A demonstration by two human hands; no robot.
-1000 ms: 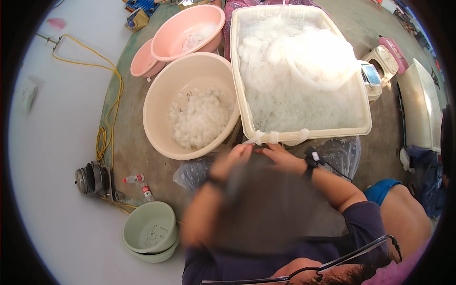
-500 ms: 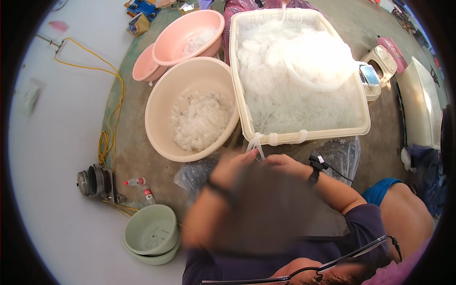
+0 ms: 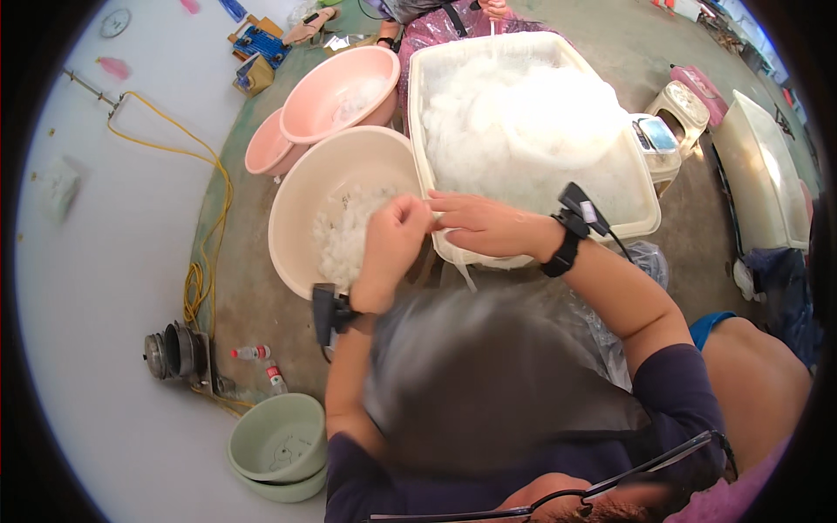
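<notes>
My left hand (image 3: 391,248) is curled over the near rim of a beige basin (image 3: 301,205) that holds white shredded bits (image 3: 342,228). My right hand (image 3: 490,225) meets it fingertip to fingertip, pinching a thin white strip (image 3: 466,275) whose end hangs below my hands. Both wrists wear black bands. Just beyond my hands stands a large white tub (image 3: 635,179) heaped with white translucent material (image 3: 523,122). A blurred grey patch covers my lap.
Two pink basins (image 3: 336,87) sit behind the beige one. Stacked green bowls (image 3: 277,446), small bottles (image 3: 251,353), a round metal object (image 3: 174,351) and a yellow cable (image 3: 202,209) lie at left. A scale (image 3: 658,139) stands right. Another person's hand (image 3: 493,9) is across the tub.
My hands have risen from the tub's near edge and shifted left toward the beige basin. The view has tilted, so the basins and tub sit lower in the picture.
</notes>
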